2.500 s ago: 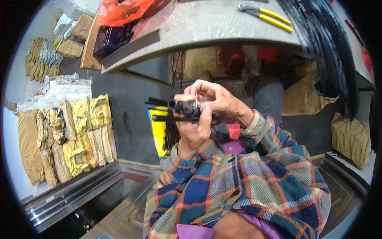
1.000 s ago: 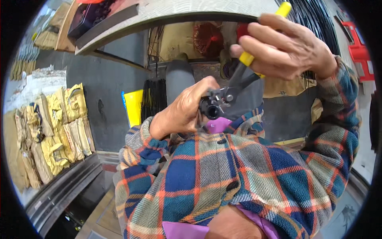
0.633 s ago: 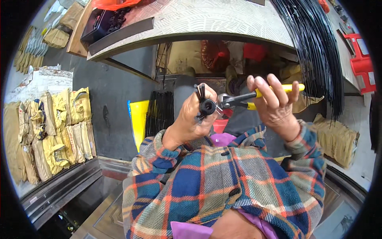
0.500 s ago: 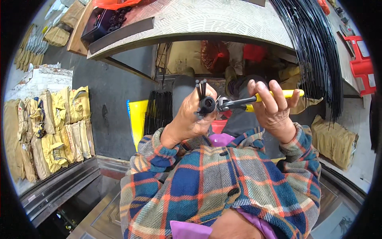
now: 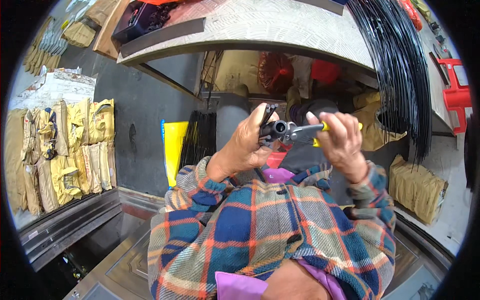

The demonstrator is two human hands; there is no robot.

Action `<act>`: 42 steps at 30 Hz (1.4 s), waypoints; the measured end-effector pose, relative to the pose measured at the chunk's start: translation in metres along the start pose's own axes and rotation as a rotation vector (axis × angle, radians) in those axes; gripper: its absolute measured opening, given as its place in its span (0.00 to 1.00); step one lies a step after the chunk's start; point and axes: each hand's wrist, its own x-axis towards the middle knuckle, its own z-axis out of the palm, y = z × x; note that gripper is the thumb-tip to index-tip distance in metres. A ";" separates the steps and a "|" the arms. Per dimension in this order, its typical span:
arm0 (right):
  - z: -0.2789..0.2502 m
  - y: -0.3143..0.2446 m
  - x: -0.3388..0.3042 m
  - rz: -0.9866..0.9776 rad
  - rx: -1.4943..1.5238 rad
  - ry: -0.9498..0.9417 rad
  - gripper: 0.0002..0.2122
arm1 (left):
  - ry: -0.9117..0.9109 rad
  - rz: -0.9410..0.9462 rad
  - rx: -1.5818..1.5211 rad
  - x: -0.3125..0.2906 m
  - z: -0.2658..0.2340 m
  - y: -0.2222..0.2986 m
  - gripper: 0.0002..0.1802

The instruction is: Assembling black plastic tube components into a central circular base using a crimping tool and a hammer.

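My left hand (image 5: pixel 244 142) is closed round a dark tube with thin black rods (image 5: pixel 273 129). Its round hollow end faces up, and several rod tips stick out beyond my fingers. In my right hand (image 5: pixel 342 142) are pliers with yellow handles (image 5: pixel 306 131), my fingers wrapped round the grips. The metal jaws are right at the side of the tube's end. Whether they bite on a rod or a wire there is too small to tell. Both hands are held in front of my plaid jacket, above my lap.
Ahead stands a table (image 5: pixel 280 25) with a box of small black parts (image 5: pixel 145 22) at its left. Long thin black rods (image 5: pixel 400 70) hang over its right side. More rods (image 5: pixel 198 142) stand by a yellow sheet (image 5: pixel 176 150). Wrapped bundles (image 5: pixel 65 145) lie at left, a red stool (image 5: pixel 456 90) at right.
My right hand has closed from loosely spread fingers to a wrapped grip on the pliers' handles. The tube has shifted slightly to the right, with the pliers' jaws against its side.
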 end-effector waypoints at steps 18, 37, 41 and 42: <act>-0.043 0.012 -0.005 0.044 0.573 -0.465 0.30 | -0.204 -0.078 -0.095 -0.006 -0.003 0.007 0.27; -0.034 0.046 -0.001 0.541 1.927 -1.176 0.27 | -0.384 -0.202 -0.405 0.003 -0.011 0.004 0.29; -0.046 0.039 0.014 0.021 0.854 -0.521 0.23 | -0.167 -0.003 -0.079 -0.001 -0.008 0.002 0.27; -0.043 0.029 0.014 -0.040 0.527 -0.472 0.23 | -0.115 -0.220 -0.114 -0.008 -0.005 0.005 0.34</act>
